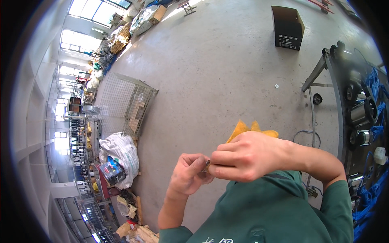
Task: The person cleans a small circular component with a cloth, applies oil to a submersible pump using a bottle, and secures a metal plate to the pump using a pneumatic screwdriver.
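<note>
A small piece with a metallic glint (207, 165) sits between the fingertips of two bare hands, raised in front of a worker's green shirt (263, 206); its exact shape is too small to tell. The left hand (188, 174) pinches from the left, thumb and forefinger together on the piece, while the right hand (247, 158), back turned up, closes its bent fingers on it from the other side. Work this fine seems best done with one hand as a steady anchor, the other making small turns under light pressure, and both forearms tucked close to the body. Just beyond the right knuckles, soft yellow material (238, 128) rises in blunt points. Farther left stand a rigid wire-mesh cage (135, 107) and, nearer, a crumpled white sack (129, 152). To the right, a dark bench with a metal frame (333, 87) carries smooth, cylindrical spools (360, 114) and tangled blue cord (376, 83). A square-edged black carton (287, 39) stands on the smooth grey floor (210, 73) at far right.
</note>
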Motion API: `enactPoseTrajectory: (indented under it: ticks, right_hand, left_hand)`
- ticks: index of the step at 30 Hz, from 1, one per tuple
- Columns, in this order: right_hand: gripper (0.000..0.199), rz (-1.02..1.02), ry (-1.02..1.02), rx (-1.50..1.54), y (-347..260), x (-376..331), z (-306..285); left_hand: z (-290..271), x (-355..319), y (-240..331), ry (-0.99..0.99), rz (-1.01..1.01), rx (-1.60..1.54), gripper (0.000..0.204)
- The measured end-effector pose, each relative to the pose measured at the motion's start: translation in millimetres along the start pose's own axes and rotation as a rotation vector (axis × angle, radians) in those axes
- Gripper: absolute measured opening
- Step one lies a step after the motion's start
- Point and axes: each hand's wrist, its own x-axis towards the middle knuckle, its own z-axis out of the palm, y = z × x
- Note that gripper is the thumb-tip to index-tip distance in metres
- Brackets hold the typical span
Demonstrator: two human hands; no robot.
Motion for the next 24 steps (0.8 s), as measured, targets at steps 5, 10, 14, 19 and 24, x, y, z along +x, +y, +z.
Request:
enactPoseTrajectory:
  ticks: [5, 10, 14, 19, 24]
  right_hand:
    - [0.011, -0.16, -0.05, -0.09, 6.7, -1.3, -4.8]
    - [0.009, -0.231, 0.042, -0.214, 22.9, 2.6, -16.0]
    - [0.021, 0.46, 0.396, 0.259, 14.2, 3.4, -27.2]
    - [0.024, 0.619, 0.423, 0.506, -8.4, -5.7, -1.0]
    - [0.016, 0.653, 0.413, 0.641, -27.0, 1.5, 16.1]
  left_hand:
    - [5.8, -0.1, 11.3, -0.059, -0.131, 0.119, 0.037]
    - [9.1, -5.6, 5.3, -0.078, -0.05, 0.056, 0.034]
    - [10.9, -0.6, 4.2, -0.243, 0.374, 0.033, 0.044]
    - [7.1, -1.5, 2.9, -0.239, 0.453, -0.08, 0.04]
    - [8.5, -3.9, -1.2, -0.1, 0.527, -0.068, 0.038]
